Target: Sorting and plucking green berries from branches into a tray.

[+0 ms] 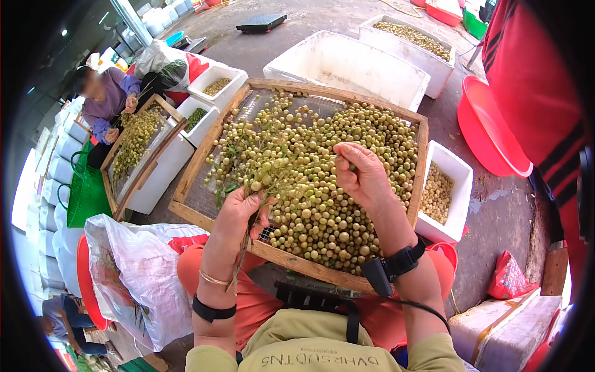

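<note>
My left hand [241, 209] grips a bunch of thin stems [246, 239] at the near left part of a wood-framed mesh screen [307, 270]. From that grip the fruiting sprigs [267, 174] fan out over the mesh, carrying small round yellow-green fruits. Loose fruits [334, 223] of the same kind cover most of the screen, thickest at its right side. Over them hovers my right hand [365, 174], its fingers curled in and thumb against forefinger. Whether a fruit sits inside those fingers I cannot tell. The screen's near edge lies above my knees.
Right of the screen stands a foam box of paler fruits [437, 195]; a large white foam box [344, 65] is beyond. A red basin [488, 130] leans at right. Leftward, a person [109, 93] handles sprigs on another screen [139, 144]. A white plastic sack [139, 274] lies near my left.
</note>
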Motion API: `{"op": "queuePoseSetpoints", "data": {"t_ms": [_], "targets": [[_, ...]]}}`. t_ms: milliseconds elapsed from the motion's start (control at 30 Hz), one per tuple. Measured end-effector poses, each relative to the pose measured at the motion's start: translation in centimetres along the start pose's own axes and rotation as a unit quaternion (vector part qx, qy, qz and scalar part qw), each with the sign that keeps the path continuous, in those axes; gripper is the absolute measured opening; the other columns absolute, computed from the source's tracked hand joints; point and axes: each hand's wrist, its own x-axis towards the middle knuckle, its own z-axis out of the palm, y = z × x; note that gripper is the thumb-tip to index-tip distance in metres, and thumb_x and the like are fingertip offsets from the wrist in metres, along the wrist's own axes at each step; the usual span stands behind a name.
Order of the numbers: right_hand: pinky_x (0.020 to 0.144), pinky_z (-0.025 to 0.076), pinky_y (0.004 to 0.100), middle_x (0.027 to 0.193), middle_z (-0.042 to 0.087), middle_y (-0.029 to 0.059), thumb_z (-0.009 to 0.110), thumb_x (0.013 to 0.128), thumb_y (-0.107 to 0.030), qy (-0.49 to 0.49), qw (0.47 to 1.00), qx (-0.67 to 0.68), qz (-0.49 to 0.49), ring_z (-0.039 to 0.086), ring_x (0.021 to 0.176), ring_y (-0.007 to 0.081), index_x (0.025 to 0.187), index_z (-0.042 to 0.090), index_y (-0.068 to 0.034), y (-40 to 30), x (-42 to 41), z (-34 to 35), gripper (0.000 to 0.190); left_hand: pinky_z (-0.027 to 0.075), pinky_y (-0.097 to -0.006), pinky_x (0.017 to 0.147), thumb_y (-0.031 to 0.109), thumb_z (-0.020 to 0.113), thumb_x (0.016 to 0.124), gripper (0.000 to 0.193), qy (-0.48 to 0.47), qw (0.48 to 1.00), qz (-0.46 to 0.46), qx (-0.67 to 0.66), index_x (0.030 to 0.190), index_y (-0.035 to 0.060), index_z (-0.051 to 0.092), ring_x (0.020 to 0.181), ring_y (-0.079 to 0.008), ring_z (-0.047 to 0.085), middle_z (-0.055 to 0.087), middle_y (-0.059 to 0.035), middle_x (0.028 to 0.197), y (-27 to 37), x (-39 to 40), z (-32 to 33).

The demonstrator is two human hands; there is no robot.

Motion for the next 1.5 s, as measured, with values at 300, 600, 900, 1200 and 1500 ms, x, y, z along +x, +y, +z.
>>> {"op": "queuePoseSetpoints", "data": {"t_ms": [300,600,900,1200,1500], "targets": [[0.051,0.045,0.0204,0.090,0.060,0.0089,0.050,0.086,-0.011,0.039,0.999,0.013,-0.007,0.057,0.075,0.0121,0.110,0.053,-0.002,-0.3,-0.5,0.3,0.026,0.030,-0.0194,0.033,0.023,0.048,0.090,0.024,0.005,0.996,0.026,-0.081,0.088,0.0000,0.053,0.036,-0.0092,0.039,0.050,-0.0050,0.055,1.3,-1.1,-0.9],[0.043,0.035,0.0141,0.097,0.061,0.0097,0.056,0.079,-0.008,-0.072,0.971,-0.218,0.073,0.051,0.060,0.0057,0.111,0.055,-0.001,0.7,-0.3,1.9,0.033,0.028,-0.0216,0.032,0.026,0.050,0.089,0.027,-0.089,0.988,0.007,-0.130,0.089,-0.0018,0.052,0.034,-0.0105,0.037,0.049,-0.0056,0.054,2.5,-1.3,1.6],[0.042,0.034,0.0177,0.073,0.063,0.0038,0.059,0.076,-0.016,-0.149,0.947,-0.258,0.116,0.048,0.051,0.0056,0.082,0.064,-0.003,0.7,-0.7,1.5,0.015,0.027,-0.0209,0.033,0.027,0.051,0.088,0.028,-0.096,0.984,0.008,-0.151,0.093,-0.0010,0.052,0.035,-0.0087,0.036,0.050,-0.0035,0.056,2.3,-0.1,1.3],[0.032,0.024,0.0188,0.061,0.053,0.0048,0.061,0.079,-0.010,-0.126,0.965,-0.160,0.166,0.041,0.041,0.0067,0.080,0.059,0.001,1.5,-0.1,0.4,0.011,0.028,-0.0204,0.035,0.027,0.050,0.088,0.027,-0.084,0.984,-0.009,-0.159,0.094,0.0010,0.052,0.038,-0.0079,0.038,0.051,-0.0029,0.061,1.9,-0.1,-0.2],[0.037,0.032,0.0188,0.066,0.056,0.0066,0.061,0.079,-0.004,-0.077,0.984,-0.121,0.101,0.051,0.050,0.0085,0.083,0.058,0.001,2.0,0.1,0.4,0.007,0.028,-0.0199,0.036,0.026,0.048,0.089,0.025,-0.075,0.980,-0.002,-0.184,0.093,0.0013,0.051,0.039,-0.0077,0.037,0.051,-0.0027,0.063,1.3,0.0,-1.3]]}}
